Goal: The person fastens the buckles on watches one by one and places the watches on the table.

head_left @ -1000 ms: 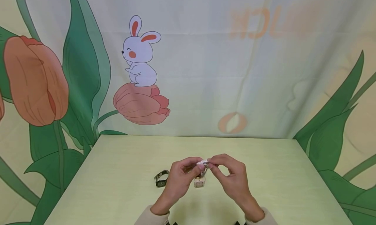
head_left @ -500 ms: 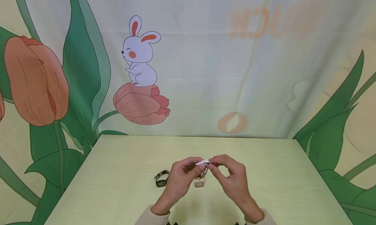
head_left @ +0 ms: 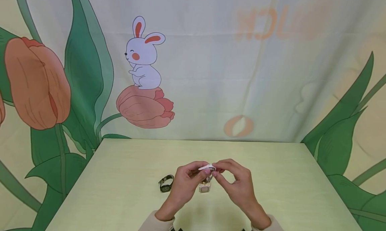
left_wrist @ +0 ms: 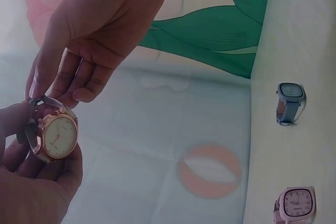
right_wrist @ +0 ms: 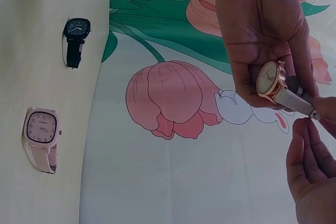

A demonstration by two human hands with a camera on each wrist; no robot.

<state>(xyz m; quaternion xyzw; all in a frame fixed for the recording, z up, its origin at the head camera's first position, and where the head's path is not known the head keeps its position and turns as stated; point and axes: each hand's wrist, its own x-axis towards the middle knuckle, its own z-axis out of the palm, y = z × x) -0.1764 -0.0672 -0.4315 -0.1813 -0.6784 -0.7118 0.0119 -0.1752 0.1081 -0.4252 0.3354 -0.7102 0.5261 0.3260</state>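
Both hands work on a wristwatch [left_wrist: 59, 137] with a rose-gold case, a pale dial and a whitish strap, held up above the table. My left hand [head_left: 184, 184] grips it around the case and strap. At the strap's [right_wrist: 294, 100] end, my right hand [head_left: 239, 182] pinches with thumb and fingers; the buckle there is too small to make out. In the head view the fingers cover most of this watch, leaving a bit of white strap [head_left: 206, 167] visible. The dial faces outward, away from the head camera.
A black watch [head_left: 165, 188] lies left of the hands, and a pink square watch [head_left: 204, 188] sits below them. The left wrist view shows a blue watch [left_wrist: 290, 103], hidden in the head view. A printed curtain [head_left: 199, 73] hangs behind the pale table [head_left: 120, 164].
The right fingertips have shifted slightly at the strap, and its white end now curves more visibly between the hands. The left hand and the table's watches stay put.
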